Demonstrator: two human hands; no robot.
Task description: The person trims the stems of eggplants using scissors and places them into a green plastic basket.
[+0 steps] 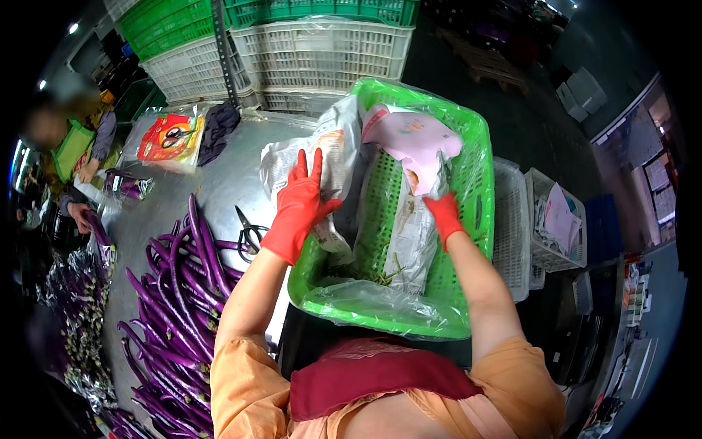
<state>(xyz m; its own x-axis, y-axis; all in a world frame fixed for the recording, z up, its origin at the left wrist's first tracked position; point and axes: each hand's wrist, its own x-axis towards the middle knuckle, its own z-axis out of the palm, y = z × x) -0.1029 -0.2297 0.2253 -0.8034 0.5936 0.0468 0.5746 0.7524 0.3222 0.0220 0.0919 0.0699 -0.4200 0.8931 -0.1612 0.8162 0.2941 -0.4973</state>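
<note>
A green plastic crate (479, 183), lined with clear plastic film, stands in front of me. Over its left side hangs a crumpled sheet of newspaper (336, 157). My left hand (301, 208), in a red rubber glove, lies on that sheet with its fingers spread. Inside the crate, my right hand (444, 218), also gloved in red, has its fingers bent around the edge of a newspaper strip (413, 238); its fingertips are partly hidden. A pink printed sheet (413, 135) lies across the crate's far part. Green plant scraps (384, 276) rest near its front.
Long purple eggplants (175, 293) are heaped on the metal table (212, 179) to the left, beside black-handled scissors (250, 235). Stacked white crates (322, 58) stand behind. Another person (80, 154) handles eggplants at the far left. A white basket (559, 241) holds paper on the right.
</note>
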